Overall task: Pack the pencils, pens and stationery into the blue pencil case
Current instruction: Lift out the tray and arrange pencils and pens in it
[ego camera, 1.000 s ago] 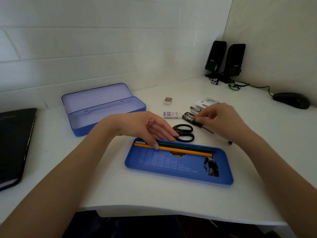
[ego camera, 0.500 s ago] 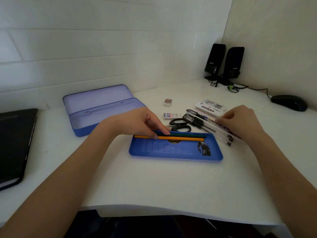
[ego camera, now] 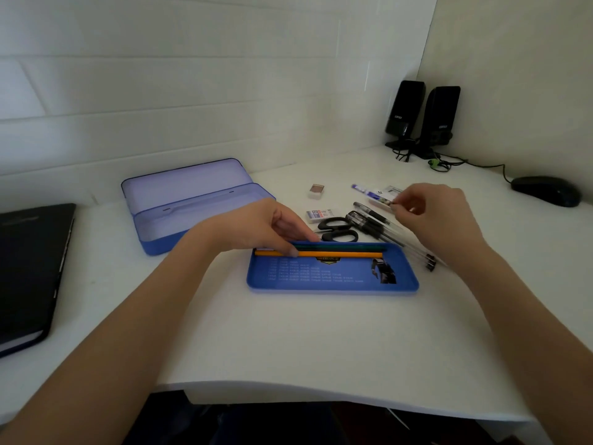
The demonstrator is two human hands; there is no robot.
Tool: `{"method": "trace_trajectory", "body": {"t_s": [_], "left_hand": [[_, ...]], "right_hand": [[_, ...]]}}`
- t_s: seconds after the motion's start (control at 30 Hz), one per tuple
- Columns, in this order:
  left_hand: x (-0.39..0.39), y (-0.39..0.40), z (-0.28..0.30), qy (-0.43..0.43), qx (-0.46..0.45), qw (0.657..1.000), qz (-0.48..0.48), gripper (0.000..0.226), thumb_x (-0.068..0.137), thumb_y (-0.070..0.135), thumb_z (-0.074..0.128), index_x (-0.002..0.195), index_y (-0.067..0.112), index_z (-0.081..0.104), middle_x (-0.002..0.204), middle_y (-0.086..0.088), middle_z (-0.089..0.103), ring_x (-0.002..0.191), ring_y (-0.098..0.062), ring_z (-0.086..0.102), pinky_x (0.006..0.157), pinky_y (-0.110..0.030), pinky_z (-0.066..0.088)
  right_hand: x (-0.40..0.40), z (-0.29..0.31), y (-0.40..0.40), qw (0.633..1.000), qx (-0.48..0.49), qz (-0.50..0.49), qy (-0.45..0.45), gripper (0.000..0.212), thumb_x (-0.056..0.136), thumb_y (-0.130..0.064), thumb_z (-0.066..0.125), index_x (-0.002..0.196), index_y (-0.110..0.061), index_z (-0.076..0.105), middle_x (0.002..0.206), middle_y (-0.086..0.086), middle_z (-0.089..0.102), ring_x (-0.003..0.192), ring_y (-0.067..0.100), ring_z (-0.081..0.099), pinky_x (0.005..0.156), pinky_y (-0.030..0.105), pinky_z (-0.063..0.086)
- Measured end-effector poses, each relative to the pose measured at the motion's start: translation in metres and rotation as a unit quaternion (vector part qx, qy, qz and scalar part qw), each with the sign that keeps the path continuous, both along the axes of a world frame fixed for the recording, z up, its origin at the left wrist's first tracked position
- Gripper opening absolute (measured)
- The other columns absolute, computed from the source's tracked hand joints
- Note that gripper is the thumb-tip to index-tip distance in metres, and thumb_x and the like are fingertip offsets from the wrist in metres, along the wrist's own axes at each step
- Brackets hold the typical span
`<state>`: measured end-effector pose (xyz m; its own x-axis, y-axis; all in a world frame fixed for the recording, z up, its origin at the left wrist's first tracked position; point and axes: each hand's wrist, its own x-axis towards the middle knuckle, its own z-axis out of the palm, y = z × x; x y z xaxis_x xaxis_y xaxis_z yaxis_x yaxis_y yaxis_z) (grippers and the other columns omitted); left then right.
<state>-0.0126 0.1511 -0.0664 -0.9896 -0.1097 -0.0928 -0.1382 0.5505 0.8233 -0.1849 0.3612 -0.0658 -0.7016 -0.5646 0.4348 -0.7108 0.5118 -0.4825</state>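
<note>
The blue pencil case [ego camera: 192, 203] lies open at the back left. Its blue inner tray [ego camera: 330, 279] sits mid-table. An orange pencil [ego camera: 340, 254] and green pencils [ego camera: 346, 247] lie along the tray's far edge. My left hand [ego camera: 256, 228] pinches their left ends between thumb and forefinger. My right hand [ego camera: 436, 216] hovers behind the tray's right end, fingertips pinched on the dark tip of a thin pen. Clear pens [ego camera: 375, 224] lie under it, beside black scissors [ego camera: 337, 229], a lead box [ego camera: 321, 215], an eraser [ego camera: 316, 191] and a blue-white pen [ego camera: 365, 191].
A black laptop [ego camera: 29, 268] lies at the left edge. Two black speakers [ego camera: 420, 120] and their cables stand in the back corner, with a black mouse [ego camera: 545, 191] to the right. Walls close in behind and to the right. The table's front edge runs near my forearms.
My right hand has lifted off the pens and moved back, now pinching a thin tip. My left hand stays on the pencils. The view has shifted slightly.
</note>
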Motion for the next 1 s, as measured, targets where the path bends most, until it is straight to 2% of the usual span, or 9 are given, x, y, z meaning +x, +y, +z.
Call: {"method": "trace_trajectory", "body": {"t_s": [0.07, 0.13, 0.27, 0.37, 0.53, 0.67, 0.77, 0.83, 1.0], "left_hand": [[0.001, -0.002, -0.001, 0.002, 0.018, 1.000, 0.005, 0.039, 0.074, -0.008, 0.071, 0.104, 0.017, 0.070, 0.104, 0.009, 0.074, 0.102, -0.004, 0.067, 0.089, -0.014, 0.050], [0.002, -0.005, 0.000, 0.001, 0.026, 1.000, 0.012, 0.041, 0.073, -0.008, 0.073, 0.102, 0.020, 0.069, 0.098, 0.014, 0.074, 0.100, -0.003, 0.068, 0.086, -0.013, 0.051], [0.007, -0.015, 0.003, -0.019, 0.025, 0.999, 0.013, 0.047, 0.072, -0.009, 0.073, 0.106, 0.022, 0.068, 0.102, 0.012, 0.074, 0.101, -0.002, 0.067, 0.081, -0.011, 0.051], [0.009, -0.019, 0.003, -0.024, 0.038, 0.999, 0.021, 0.044, 0.075, -0.009, 0.070, 0.105, 0.023, 0.068, 0.101, 0.008, 0.075, 0.101, -0.004, 0.068, 0.081, -0.013, 0.052], [0.010, -0.017, 0.005, -0.011, 0.027, 0.999, 0.025, 0.024, 0.086, 0.009, 0.064, 0.104, 0.022, 0.072, 0.102, 0.009, 0.075, 0.099, -0.001, 0.067, 0.082, -0.011, 0.049], [0.010, -0.014, 0.005, -0.040, 0.043, 0.998, -0.004, 0.029, 0.080, 0.003, 0.069, 0.102, 0.021, 0.072, 0.100, 0.012, 0.075, 0.099, 0.000, 0.066, 0.084, -0.009, 0.047], [0.009, -0.014, 0.002, -0.051, 0.038, 0.998, -0.017, 0.036, 0.074, -0.003, 0.073, 0.101, 0.021, 0.073, 0.103, 0.009, 0.074, 0.102, -0.003, 0.066, 0.087, -0.011, 0.047], [0.009, -0.016, 0.000, -0.047, 0.036, 0.998, -0.016, 0.039, 0.073, -0.005, 0.073, 0.102, 0.021, 0.073, 0.106, 0.006, 0.074, 0.106, -0.006, 0.066, 0.090, -0.013, 0.048], [0.009, -0.016, 0.001, -0.043, 0.006, 0.999, -0.003, 0.035, 0.075, 0.001, 0.074, 0.102, 0.024, 0.073, 0.100, 0.011, 0.075, 0.097, -0.003, 0.067, 0.081, -0.012, 0.050]], "right_hand": [[0.019, 0.009, -0.002, 0.991, -0.011, 0.129, -0.045, 0.008, 0.082, -0.018, 0.068, 0.087, -0.023, 0.072, 0.077, -0.013, 0.067, 0.073, 0.004, 0.061, 0.064, 0.010, 0.045], [0.032, 0.011, -0.003, 0.974, 0.025, 0.217, -0.062, 0.015, 0.081, -0.015, 0.069, 0.086, -0.029, 0.072, 0.080, -0.014, 0.068, 0.077, 0.003, 0.062, 0.066, 0.010, 0.048], [0.043, 0.005, -0.007, 0.954, 0.072, 0.285, -0.064, 0.024, 0.079, -0.010, 0.067, 0.092, -0.029, 0.075, 0.086, -0.011, 0.066, 0.081, 0.004, 0.061, 0.073, 0.022, 0.052], [0.049, -0.001, -0.012, 0.943, 0.096, 0.318, -0.030, 0.025, 0.080, -0.009, 0.067, 0.095, -0.027, 0.076, 0.087, -0.017, 0.062, 0.085, -0.003, 0.058, 0.076, 0.012, 0.048], [0.065, -0.009, -0.026, 0.942, 0.069, 0.329, 0.017, 0.019, 0.081, -0.009, 0.067, 0.095, -0.020, 0.075, 0.082, -0.007, 0.062, 0.080, 0.007, 0.055, 0.070, 0.013, 0.044], [0.073, -0.019, -0.037, 0.941, 0.051, 0.333, 0.024, 0.017, 0.078, -0.007, 0.070, 0.090, -0.017, 0.076, 0.076, -0.003, 0.064, 0.068, 0.008, 0.055, 0.066, 0.013, 0.043], [0.073, -0.023, -0.041, 0.941, 0.044, 0.335, 0.026, 0.015, 0.077, -0.007, 0.071, 0.088, -0.017, 0.077, 0.075, -0.009, 0.060, 0.072, 0.007, 0.054, 0.068, 0.004, 0.038], [0.074, -0.023, -0.042, 0.941, 0.045, 0.332, 0.042, 0.013, 0.078, -0.010, 0.071, 0.085, -0.019, 0.077, 0.076, -0.009, 0.064, 0.075, 0.006, 0.050, 0.073, 0.007, 0.037], [0.050, -0.009, -0.032, 0.984, -0.006, 0.178, 0.019, 0.014, 0.084, -0.016, 0.066, 0.093, -0.023, 0.075, 0.086, -0.007, 0.066, 0.076, 0.008, 0.053, 0.071, 0.020, 0.043]]}}
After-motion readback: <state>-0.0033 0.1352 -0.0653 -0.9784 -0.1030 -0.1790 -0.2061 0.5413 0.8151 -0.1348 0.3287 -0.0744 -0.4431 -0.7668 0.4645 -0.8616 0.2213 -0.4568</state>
